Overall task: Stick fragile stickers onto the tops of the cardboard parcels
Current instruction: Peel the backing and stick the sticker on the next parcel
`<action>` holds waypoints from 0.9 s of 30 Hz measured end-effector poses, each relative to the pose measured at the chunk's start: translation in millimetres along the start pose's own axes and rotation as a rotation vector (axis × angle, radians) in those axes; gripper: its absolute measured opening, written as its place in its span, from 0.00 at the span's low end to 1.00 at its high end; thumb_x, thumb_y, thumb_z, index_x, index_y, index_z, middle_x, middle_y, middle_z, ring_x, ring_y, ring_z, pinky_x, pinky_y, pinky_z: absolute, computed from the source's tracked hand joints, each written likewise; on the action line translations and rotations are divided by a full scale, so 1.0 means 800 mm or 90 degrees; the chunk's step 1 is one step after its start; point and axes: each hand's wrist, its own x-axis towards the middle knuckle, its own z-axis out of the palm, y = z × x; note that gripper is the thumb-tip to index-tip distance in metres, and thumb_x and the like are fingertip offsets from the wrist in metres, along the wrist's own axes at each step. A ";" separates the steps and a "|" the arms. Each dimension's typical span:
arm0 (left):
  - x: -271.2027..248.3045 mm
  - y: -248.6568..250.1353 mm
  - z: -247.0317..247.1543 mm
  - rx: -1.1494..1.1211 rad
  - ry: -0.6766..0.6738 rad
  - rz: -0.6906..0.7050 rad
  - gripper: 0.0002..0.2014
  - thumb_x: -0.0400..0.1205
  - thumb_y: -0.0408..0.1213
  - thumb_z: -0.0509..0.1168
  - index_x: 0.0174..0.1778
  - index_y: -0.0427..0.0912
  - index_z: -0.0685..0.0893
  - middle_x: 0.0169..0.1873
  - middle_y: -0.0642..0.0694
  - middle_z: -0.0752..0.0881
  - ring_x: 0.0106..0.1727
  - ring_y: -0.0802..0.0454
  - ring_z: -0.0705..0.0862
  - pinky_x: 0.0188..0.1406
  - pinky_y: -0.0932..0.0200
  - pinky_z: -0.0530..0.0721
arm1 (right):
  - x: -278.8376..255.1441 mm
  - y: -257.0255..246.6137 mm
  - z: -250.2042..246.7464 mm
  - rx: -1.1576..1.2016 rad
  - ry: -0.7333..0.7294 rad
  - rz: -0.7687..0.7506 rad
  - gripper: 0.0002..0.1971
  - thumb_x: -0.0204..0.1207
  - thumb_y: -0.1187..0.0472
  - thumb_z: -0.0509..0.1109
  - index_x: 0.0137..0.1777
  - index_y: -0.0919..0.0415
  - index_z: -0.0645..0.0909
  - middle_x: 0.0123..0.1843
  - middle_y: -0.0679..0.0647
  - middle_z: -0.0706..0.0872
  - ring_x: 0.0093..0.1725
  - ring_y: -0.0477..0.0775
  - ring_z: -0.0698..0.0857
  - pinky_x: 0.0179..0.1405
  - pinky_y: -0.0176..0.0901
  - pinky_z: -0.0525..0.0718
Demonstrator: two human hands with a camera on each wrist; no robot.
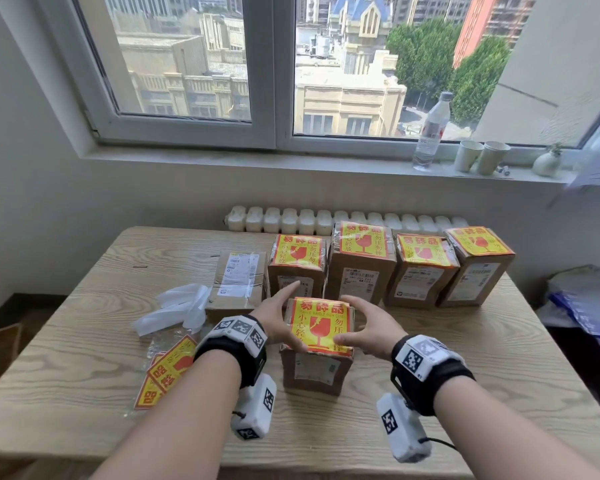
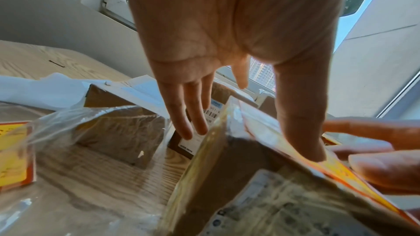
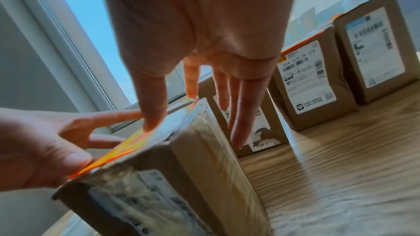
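Parcels stand on the wooden table [image 1: 84, 341], and the nearest parcel [image 1: 316, 370] sits upright at the centre of the head view with both hands on its top. A yellow and red fragile sticker [image 1: 321, 325] covers that top face. The left hand [image 1: 278, 323] rests at the sticker's 9 o'clock edge, thumb pressed flat on it and the other fingers stretched straight out past the box toward 12 o'clock, gripping nothing. The right hand [image 1: 368, 332] lies at the 3 o'clock edge, thumb pressing the sticker near the front right corner, fingers spread loosely over the far corner; from the right wrist view the fingers [image 3: 240, 114] hang straight down beside the box wall, though blur makes it hard to say whether they touch it.

At 12 o'clock from this box stands a row of four parcels [image 1: 361, 265], each already topped with the same sticker (the print is Chinese with a broken-glass mark). At 10 o'clock a flatter box [image 1: 238, 282] lies without a sticker, only a white shipping label. Peeled white backing sheets [image 1: 177, 308] lie at 9 o'clock, and a pack of spare stickers [image 1: 168, 370] in clear wrap lies at 8 o'clock, near the left wrist.
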 end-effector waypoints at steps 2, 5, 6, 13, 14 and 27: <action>0.002 0.004 0.006 0.035 -0.011 0.009 0.60 0.61 0.35 0.83 0.82 0.61 0.52 0.80 0.47 0.65 0.78 0.45 0.67 0.74 0.42 0.72 | -0.001 -0.003 0.006 -0.012 -0.017 -0.004 0.45 0.66 0.49 0.82 0.81 0.45 0.62 0.76 0.51 0.74 0.71 0.52 0.77 0.68 0.53 0.80; 0.006 0.006 0.010 0.086 -0.017 -0.004 0.55 0.60 0.38 0.84 0.79 0.60 0.59 0.75 0.46 0.69 0.73 0.45 0.72 0.70 0.42 0.76 | 0.000 -0.004 0.010 0.000 -0.031 0.005 0.49 0.64 0.50 0.83 0.82 0.46 0.59 0.74 0.50 0.75 0.67 0.53 0.80 0.62 0.55 0.84; 0.008 0.006 0.010 0.102 -0.016 -0.005 0.54 0.59 0.40 0.84 0.78 0.60 0.61 0.73 0.47 0.71 0.71 0.46 0.74 0.69 0.43 0.77 | 0.001 -0.004 0.010 0.002 -0.036 0.006 0.49 0.64 0.51 0.83 0.82 0.45 0.59 0.73 0.50 0.75 0.66 0.53 0.80 0.62 0.55 0.84; 0.014 0.014 0.007 0.241 -0.054 -0.017 0.55 0.57 0.49 0.84 0.77 0.66 0.60 0.68 0.45 0.69 0.70 0.42 0.74 0.69 0.39 0.76 | 0.006 -0.013 0.004 -0.030 -0.106 0.012 0.45 0.63 0.53 0.83 0.78 0.44 0.62 0.68 0.49 0.76 0.64 0.52 0.79 0.57 0.50 0.86; 0.014 0.013 0.006 0.244 -0.056 -0.017 0.54 0.56 0.51 0.84 0.76 0.64 0.62 0.68 0.46 0.70 0.68 0.43 0.75 0.68 0.40 0.77 | 0.007 -0.012 0.003 -0.027 -0.107 0.019 0.44 0.62 0.53 0.84 0.77 0.46 0.64 0.65 0.48 0.77 0.62 0.51 0.80 0.54 0.48 0.87; 0.006 -0.003 0.008 0.108 -0.056 -0.020 0.67 0.55 0.35 0.85 0.82 0.58 0.46 0.79 0.47 0.64 0.77 0.44 0.69 0.72 0.41 0.74 | 0.001 -0.001 0.005 0.113 -0.088 0.114 0.39 0.71 0.44 0.76 0.79 0.55 0.64 0.72 0.55 0.77 0.59 0.54 0.84 0.53 0.55 0.90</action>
